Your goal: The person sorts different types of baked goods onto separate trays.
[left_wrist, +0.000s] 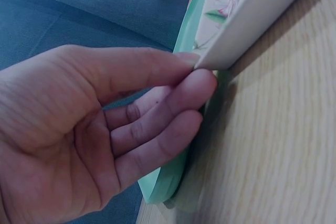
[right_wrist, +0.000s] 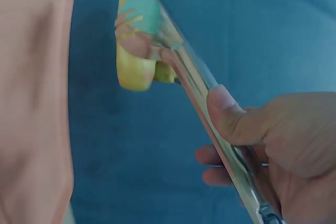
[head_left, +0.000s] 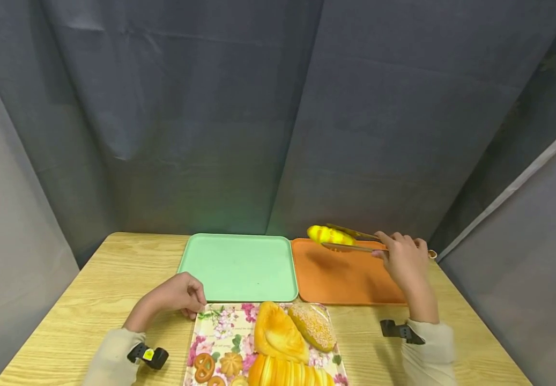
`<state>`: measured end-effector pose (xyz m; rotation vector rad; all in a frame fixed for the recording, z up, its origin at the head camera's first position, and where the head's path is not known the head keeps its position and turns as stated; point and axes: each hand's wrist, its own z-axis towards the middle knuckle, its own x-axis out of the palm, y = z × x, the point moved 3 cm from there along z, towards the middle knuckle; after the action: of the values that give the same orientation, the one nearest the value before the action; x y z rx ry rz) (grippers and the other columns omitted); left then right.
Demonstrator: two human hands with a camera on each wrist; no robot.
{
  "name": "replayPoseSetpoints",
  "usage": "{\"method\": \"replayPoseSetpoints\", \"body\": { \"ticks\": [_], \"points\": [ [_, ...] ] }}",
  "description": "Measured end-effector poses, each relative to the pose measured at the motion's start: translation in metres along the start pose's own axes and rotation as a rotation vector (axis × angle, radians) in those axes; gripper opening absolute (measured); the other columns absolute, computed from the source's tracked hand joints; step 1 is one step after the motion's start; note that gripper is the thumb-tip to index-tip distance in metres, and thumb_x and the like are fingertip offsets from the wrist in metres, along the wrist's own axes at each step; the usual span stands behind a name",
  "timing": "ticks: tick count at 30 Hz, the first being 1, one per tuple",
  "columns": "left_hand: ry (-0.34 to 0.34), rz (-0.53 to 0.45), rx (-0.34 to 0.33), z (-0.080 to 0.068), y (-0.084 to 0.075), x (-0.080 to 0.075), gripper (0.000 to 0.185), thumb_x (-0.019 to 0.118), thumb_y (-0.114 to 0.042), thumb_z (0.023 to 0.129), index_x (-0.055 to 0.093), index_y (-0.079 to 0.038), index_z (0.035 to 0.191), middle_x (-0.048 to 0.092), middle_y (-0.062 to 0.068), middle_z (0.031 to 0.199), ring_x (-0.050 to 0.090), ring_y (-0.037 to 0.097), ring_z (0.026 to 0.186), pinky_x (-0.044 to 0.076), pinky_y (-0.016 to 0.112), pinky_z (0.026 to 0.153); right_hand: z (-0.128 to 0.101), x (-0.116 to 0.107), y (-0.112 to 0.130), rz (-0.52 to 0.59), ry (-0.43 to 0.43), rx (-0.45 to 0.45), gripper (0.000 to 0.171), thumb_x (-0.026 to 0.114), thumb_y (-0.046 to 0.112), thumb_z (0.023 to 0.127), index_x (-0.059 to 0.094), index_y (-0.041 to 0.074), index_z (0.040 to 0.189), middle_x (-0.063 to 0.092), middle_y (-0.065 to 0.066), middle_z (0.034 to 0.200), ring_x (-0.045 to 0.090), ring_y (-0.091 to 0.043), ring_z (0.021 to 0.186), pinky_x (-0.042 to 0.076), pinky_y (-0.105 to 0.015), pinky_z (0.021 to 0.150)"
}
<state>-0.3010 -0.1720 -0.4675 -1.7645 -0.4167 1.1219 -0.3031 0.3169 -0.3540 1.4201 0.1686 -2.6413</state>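
My right hand (head_left: 407, 262) grips a pair of metal tongs (right_wrist: 197, 85), thumb on one arm and fingers on the other. Between the tongs' ends is a yellow striped bread roll (head_left: 328, 235), raised over the far left part of the orange tray (head_left: 355, 281). My left hand (head_left: 181, 295) pinches the far left corner of the floral tray (head_left: 227, 327), thumb against its edge and fingertips below. On that tray lie a golden folded pastry (head_left: 278, 332), a seeded bun (head_left: 312, 326), a ridged loaf (head_left: 287, 372) and several small cookies, among them a pretzel (head_left: 204, 366).
A mint green tray (head_left: 239, 268) lies left of the orange one, beyond the floral tray. Grey curtains (head_left: 200, 118) hang behind the wooden table (head_left: 80, 311) and at both sides. Each wrist carries a black strapped camera.
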Motion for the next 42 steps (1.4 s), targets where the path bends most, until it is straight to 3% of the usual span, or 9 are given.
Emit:
{"method": "replayPoseSetpoints", "body": {
  "ticks": [7, 15, 24, 34, 42],
  "points": [
    [-0.012, -0.008, 0.001, -0.001, -0.001, -0.001, 0.005, 0.074, 0.0, 0.087, 0.073, 0.005, 0.086, 0.073, 0.018, 0.071, 0.069, 0.021, 0.06, 0.059, 0.036, 0.059, -0.007, 0.022, -0.042, -0.04, 0.076, 0.172, 0.042, 0.076, 0.025, 0.089, 0.068, 0.005, 0.126, 0.066, -0.027, 0.099, 0.059, -0.048, 0.095, 0.034, -0.073, 0.095],
    [-0.013, -0.026, -0.002, -0.002, 0.002, -0.001, 0.006, 0.074, -0.001, 0.087, 0.073, 0.005, 0.086, 0.073, 0.018, 0.071, 0.069, 0.021, 0.06, 0.059, 0.036, 0.059, -0.015, 0.042, -0.067, -0.019, 0.115, 0.255, 0.043, 0.074, 0.022, 0.092, 0.066, 0.002, 0.129, 0.065, -0.03, 0.107, 0.056, -0.05, 0.1, 0.026, -0.076, 0.102],
    [-0.006, -0.028, -0.015, -0.003, 0.004, -0.003, 0.006, 0.073, -0.001, 0.088, 0.073, 0.005, 0.086, 0.073, 0.018, 0.072, 0.071, 0.021, 0.061, 0.06, 0.036, 0.06, -0.018, 0.054, -0.074, -0.008, 0.153, 0.315, 0.044, 0.073, 0.021, 0.093, 0.064, 0.0, 0.13, 0.062, -0.032, 0.111, 0.053, -0.051, 0.105, 0.02, -0.076, 0.106],
    [-0.005, -0.019, -0.024, -0.005, 0.005, -0.004, 0.007, 0.074, -0.002, 0.088, 0.073, 0.004, 0.086, 0.073, 0.012, 0.07, 0.069, 0.017, 0.06, 0.058, 0.032, 0.059, -0.024, 0.063, -0.086, -0.006, 0.159, 0.322, 0.045, 0.074, 0.022, 0.092, 0.063, 0.001, 0.131, 0.062, -0.033, 0.111, 0.053, -0.051, 0.103, 0.023, -0.073, 0.099],
    [-0.013, -0.022, -0.004, -0.003, 0.001, -0.003, 0.007, 0.074, -0.002, 0.088, 0.073, 0.005, 0.086, 0.073, 0.016, 0.072, 0.068, 0.017, 0.06, 0.058, 0.033, 0.059, -0.022, 0.067, -0.088, -0.004, 0.187, 0.328, 0.046, 0.073, 0.02, 0.092, 0.062, 0.001, 0.132, 0.06, -0.035, 0.115, 0.051, -0.053, 0.105, 0.024, -0.073, 0.097]
  ]
}}
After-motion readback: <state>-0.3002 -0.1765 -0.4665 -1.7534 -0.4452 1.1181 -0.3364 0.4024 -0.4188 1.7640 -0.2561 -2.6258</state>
